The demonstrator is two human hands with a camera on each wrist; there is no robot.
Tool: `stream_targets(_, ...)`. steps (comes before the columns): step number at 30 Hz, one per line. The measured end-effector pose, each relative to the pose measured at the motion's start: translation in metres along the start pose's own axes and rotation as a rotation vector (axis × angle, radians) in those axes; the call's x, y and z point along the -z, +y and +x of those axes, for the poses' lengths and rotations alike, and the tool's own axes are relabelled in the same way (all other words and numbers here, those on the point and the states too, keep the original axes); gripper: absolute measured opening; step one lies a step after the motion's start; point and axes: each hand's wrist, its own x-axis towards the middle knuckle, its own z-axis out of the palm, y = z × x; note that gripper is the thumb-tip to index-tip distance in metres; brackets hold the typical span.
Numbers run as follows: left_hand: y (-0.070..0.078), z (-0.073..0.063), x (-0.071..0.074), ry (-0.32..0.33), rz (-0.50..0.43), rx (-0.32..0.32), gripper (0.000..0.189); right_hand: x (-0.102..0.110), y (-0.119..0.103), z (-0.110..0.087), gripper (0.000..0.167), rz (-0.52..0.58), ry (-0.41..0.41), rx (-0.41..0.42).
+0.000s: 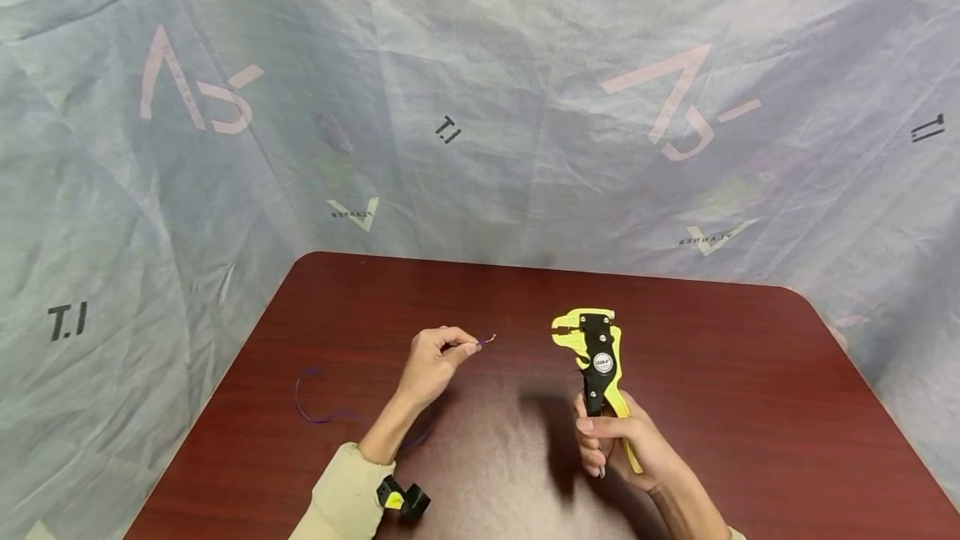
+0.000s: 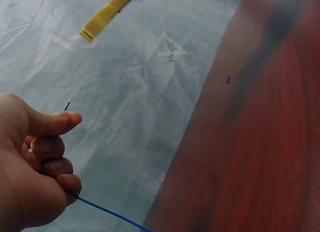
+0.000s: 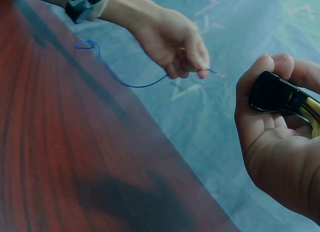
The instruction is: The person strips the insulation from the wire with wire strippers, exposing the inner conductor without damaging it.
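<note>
Between thumb and fingers, my left hand (image 1: pixel 435 363) pinches a thin blue-violet wire (image 2: pixel 107 210). A short end of it sticks out past the fingertips, and bare copper strands show at its tip in the right wrist view. The rest of the wire trails below the hand in a loose curve toward the left of the table. My right hand (image 1: pixel 626 440) grips the handles of a yellow and black wire stripper (image 1: pixel 600 357) held upright. The tool's jaws point left, toward the wire, with a gap between the two. Nothing is seen between the jaws.
A dark red wooden table (image 1: pixel 712 357) with rounded far corners lies below both hands. A tiny blue scrap (image 2: pixel 228 79) lies on it in the left wrist view. Grey printed sheeting (image 1: pixel 495 107) hangs behind and at the sides.
</note>
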Motion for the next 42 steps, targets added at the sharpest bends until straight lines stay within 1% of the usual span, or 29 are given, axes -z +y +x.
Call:
stream_targets(3, -0.006, 0.0, -0.004, -0.025, 0.034, -0.012, 0.007, 0.005, -0.005, -0.002, 0.036, 0.027, -0.026, 0.015)
stream_targets(8, -0.013, 0.0, -0.009, -0.034, 0.075, -0.039, 0.007, 0.013, -0.009, -0.005, 0.04, 0.058, -0.056, 0.036)
stream_targets(11, -0.015, 0.001, -0.01, -0.038, 0.082, -0.043, 0.007, 0.016, -0.007, -0.005, 0.04, 0.073, -0.061, 0.018)
stream_targets(15, -0.018, 0.001, -0.01, -0.044, 0.096, -0.04, 0.008, 0.017, -0.002, -0.002, 0.038, 0.055, -0.045, -0.024)
stream_targets(20, -0.021, 0.002, -0.012, -0.053, 0.127, -0.036, 0.012, 0.022, 0.007, 0.0, 0.032, -0.025, 0.004, -0.072)
stream_targets(23, -0.022, 0.002, -0.012, -0.071, 0.131, -0.032, 0.014, 0.026, 0.012, 0.0, 0.028, -0.091, 0.042, -0.1)
stream_targets(28, -0.025, 0.003, -0.013, -0.112, 0.113, 0.009, 0.016, 0.032, 0.018, 0.001, 0.017, -0.192, 0.11, -0.174)
stream_targets(31, -0.027, 0.003, -0.014, -0.126, 0.093, 0.033, 0.015, 0.034, 0.021, 0.002, 0.011, -0.256, 0.146, -0.221)
stream_targets(33, -0.028, 0.004, -0.014, -0.132, 0.08, 0.038, 0.011, 0.035, 0.023, 0.002, 0.013, -0.314, 0.186, -0.255)
stream_targets(37, -0.03, 0.004, -0.015, -0.133, 0.072, 0.021, 0.004, 0.036, 0.027, 0.003, 0.025, -0.411, 0.249, -0.313)
stream_targets(40, -0.032, 0.004, -0.015, -0.127, 0.081, 0.003, 0.001, 0.037, 0.03, 0.003, 0.032, -0.429, 0.263, -0.33)
stream_targets(42, -0.034, 0.004, -0.015, -0.119, 0.099, -0.008, 0.004, 0.038, 0.032, 0.004, 0.033, -0.428, 0.264, -0.337)
